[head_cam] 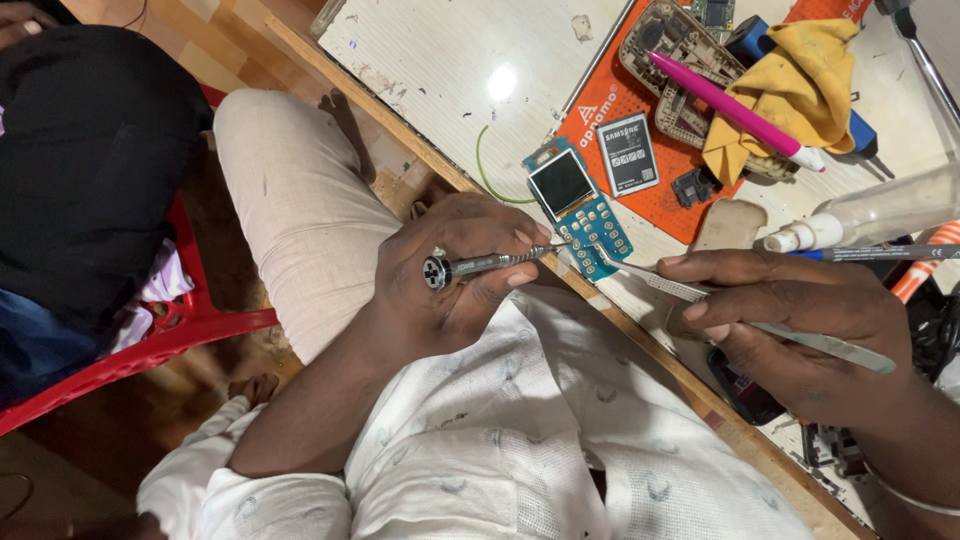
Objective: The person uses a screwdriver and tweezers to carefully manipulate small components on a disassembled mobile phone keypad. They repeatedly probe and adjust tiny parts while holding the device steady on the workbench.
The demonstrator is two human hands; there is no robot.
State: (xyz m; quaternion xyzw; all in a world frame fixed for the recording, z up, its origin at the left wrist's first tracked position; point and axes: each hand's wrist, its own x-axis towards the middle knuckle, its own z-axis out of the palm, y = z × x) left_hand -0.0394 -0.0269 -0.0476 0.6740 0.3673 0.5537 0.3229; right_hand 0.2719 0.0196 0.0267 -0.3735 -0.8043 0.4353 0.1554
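Observation:
My left hand (450, 290) grips a small metal screwdriver (478, 265), its tip pointing right toward a blue phone circuit board (582, 208) with a small dark screen. The board lies at the edge of the white table (440, 60). My right hand (795, 320) pinches metal tweezers (662, 286), and their tips rest on the lower end of the board, close to the screwdriver tip.
An orange mat (600, 105) holds a phone battery (628, 153), a bare phone frame (668, 45), a pink pen (735, 105) and a yellow cloth (800, 85). A clear squeeze bottle (870, 212) lies right. A red chair (150, 345) and another person in black (90, 150) are left.

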